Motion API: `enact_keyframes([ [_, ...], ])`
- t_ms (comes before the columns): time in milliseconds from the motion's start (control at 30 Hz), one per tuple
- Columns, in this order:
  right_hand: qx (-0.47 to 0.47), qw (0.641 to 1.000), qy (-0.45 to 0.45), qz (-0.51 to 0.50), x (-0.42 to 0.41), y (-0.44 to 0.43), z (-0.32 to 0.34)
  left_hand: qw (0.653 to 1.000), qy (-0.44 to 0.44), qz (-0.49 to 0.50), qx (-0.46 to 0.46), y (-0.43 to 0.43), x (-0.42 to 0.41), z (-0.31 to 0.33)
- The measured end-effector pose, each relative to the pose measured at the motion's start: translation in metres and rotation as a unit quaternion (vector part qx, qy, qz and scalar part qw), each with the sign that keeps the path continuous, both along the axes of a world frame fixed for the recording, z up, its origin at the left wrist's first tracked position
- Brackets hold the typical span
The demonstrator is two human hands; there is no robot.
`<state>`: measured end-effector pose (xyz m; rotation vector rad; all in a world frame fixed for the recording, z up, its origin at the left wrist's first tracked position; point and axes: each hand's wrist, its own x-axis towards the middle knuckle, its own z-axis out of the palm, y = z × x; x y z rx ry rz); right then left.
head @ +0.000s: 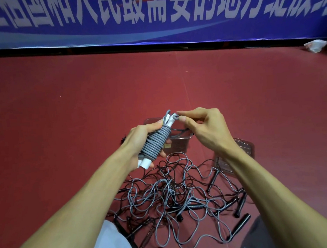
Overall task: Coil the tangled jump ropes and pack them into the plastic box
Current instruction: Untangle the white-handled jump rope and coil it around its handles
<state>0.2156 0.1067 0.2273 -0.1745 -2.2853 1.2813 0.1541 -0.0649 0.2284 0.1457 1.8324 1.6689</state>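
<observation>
My left hand (pixel 140 140) grips a grey jump rope (pixel 155 144) wound tightly around its two white handles. My right hand (pixel 200 123) pinches the grey rope's loose end at the top of the bundle. Both hands hover above the clear plastic box (pixel 180 142), which stands on the red floor and has a dark rope inside. Below the hands lies a tangle of grey and black ropes (pixel 175 202) with several black handles.
The box's clear lid (pixel 236 157) lies to the right of the box. A blue banner runs along the far wall. A white crumpled bag (pixel 315 45) lies at the far right. My knees frame the tangle at the bottom.
</observation>
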Motion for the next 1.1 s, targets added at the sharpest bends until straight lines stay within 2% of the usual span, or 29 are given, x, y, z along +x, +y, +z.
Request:
enact_keyframes([
  [100, 0.062, 0.997, 0.010, -0.041, 0.001, -0.003, 0.000, 0.999, 0.029, -0.010, -0.007, 0.000, 0.003, 0.001],
  [267, 0.108, 0.992, 0.025, -0.068, 0.002, -0.005, -0.003, 0.984, 0.168, -0.030, -0.045, 0.004, 0.008, -0.002],
  [333, 0.124, 0.989, 0.033, -0.069, 0.003, -0.005, -0.003, 0.963, 0.248, -0.046, -0.093, 0.004, 0.004, -0.008],
  [433, 0.138, 0.987, 0.030, -0.074, 0.002, -0.007, -0.005, 0.903, 0.362, -0.091, -0.212, 0.004, 0.005, -0.013],
  [600, 0.106, 0.986, -0.131, -0.016, 0.000, -0.007, -0.007, 0.833, 0.448, -0.064, -0.320, 0.002, 0.008, -0.012],
  [733, -0.034, 0.989, -0.145, 0.008, -0.002, -0.006, -0.012, 0.809, 0.472, -0.063, -0.346, 0.003, 0.009, -0.012],
  [800, -0.042, 0.989, -0.143, -0.005, -0.006, -0.004, -0.013, 0.804, 0.472, -0.070, -0.355, 0.005, 0.010, -0.012],
  [867, 0.062, 0.988, -0.143, -0.019, -0.006, -0.004, -0.012, 0.804, 0.466, -0.078, -0.362, 0.006, 0.010, -0.015],
  [933, 0.128, 0.982, -0.138, -0.029, -0.007, -0.004, -0.011, 0.817, 0.441, -0.086, -0.362, 0.008, 0.008, -0.018],
  [1000, 0.144, 0.980, -0.127, -0.046, -0.008, -0.002, -0.012, 0.839, 0.400, -0.096, -0.355, 0.009, 0.003, -0.025],
  [1033, 0.127, 0.983, -0.114, -0.063, -0.009, 0.000, -0.012, 0.852, 0.378, -0.101, -0.348, 0.010, 0.001, -0.028],
  [1100, -0.012, 0.993, -0.069, -0.090, -0.011, 0.007, -0.011, 0.877, 0.346, -0.087, -0.322, 0.009, -0.004, -0.032],
])
